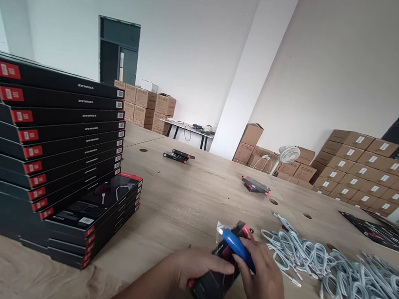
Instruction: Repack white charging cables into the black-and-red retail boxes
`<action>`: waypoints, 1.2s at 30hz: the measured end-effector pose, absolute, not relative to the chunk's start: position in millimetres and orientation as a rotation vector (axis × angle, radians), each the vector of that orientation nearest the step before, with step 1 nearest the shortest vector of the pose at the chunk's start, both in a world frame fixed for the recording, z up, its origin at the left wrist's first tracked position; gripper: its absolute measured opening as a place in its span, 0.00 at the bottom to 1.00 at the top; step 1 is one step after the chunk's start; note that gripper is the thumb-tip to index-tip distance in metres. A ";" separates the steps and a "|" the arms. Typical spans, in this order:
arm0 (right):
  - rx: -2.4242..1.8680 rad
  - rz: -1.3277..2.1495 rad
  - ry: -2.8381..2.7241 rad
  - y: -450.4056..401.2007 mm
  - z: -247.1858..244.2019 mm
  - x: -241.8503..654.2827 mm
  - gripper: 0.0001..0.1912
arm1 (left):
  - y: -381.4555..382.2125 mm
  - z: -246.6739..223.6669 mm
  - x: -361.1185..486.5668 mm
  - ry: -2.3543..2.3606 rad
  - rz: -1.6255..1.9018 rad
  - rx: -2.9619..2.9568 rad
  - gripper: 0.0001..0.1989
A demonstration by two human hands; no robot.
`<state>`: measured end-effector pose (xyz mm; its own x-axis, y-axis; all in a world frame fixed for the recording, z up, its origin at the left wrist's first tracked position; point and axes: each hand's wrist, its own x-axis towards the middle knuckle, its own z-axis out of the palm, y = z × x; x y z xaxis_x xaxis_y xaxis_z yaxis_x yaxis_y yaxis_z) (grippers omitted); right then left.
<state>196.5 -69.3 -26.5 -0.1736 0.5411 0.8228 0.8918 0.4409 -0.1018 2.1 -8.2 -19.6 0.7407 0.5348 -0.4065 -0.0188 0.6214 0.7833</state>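
Note:
My left hand (pixel 201 267) is closed round a slim black box (pixel 211 291) with red edges, tilted above the table. My right hand (pixel 261 272) grips a rounded blue hand tool (pixel 237 246) lying across the upper part of that box; its exact kind does not show. A clear, shiny piece (pixel 219 230) sticks out by the tool's far end, and I cannot tell which of the two it belongs to. To the right of my right hand lie bundles of white charging cables (pixel 319 264). Left of my hands rises a tall stack of similar black boxes (pixel 72 141).
Farther back on the wooden table (pixel 180 200) are two small groups of black boxes (pixel 177 155) (pixel 255 185). Flat black printed sheets (pixel 379 232) lie at the right edge. Cardboard cartons (pixel 364 171), a white fan (pixel 288 154) and a side table (pixel 190 128) stand by the wall.

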 end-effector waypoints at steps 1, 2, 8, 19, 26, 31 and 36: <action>-1.219 -0.536 -1.842 -70.1 -25.4 196.5 0.13 | -11.1 -19.4 4.4 0.678 0.351 0.858 0.26; -1.228 -0.545 -1.830 -70.8 -24.0 196.6 0.13 | -13.5 -19.5 6.5 0.681 0.365 0.861 0.26; -1.297 -0.429 -1.804 -72.0 -21.1 199.4 0.11 | -11.6 -24.2 15.0 0.745 0.661 0.838 0.27; -1.361 0.416 -1.506 -65.6 -24.9 184.3 0.16 | 1.0 -9.1 12.6 0.641 1.196 0.802 0.24; -1.320 0.574 -1.510 -69.7 -27.8 166.5 0.15 | 5.1 -10.6 9.6 0.581 1.217 0.732 0.22; -1.316 0.568 -1.558 -68.7 -34.7 162.8 0.14 | 3.8 -8.2 11.8 0.505 1.147 0.643 0.26; -1.331 0.503 -1.512 -66.5 -32.6 165.0 0.11 | 2.2 -3.6 11.4 0.429 1.246 0.819 0.19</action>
<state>165.0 -66.5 -32.6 0.1261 0.9049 0.4065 0.4807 0.3027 -0.8230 11.4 2.2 -3.6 0.2924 0.9461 0.1391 -0.6600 0.0944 0.7453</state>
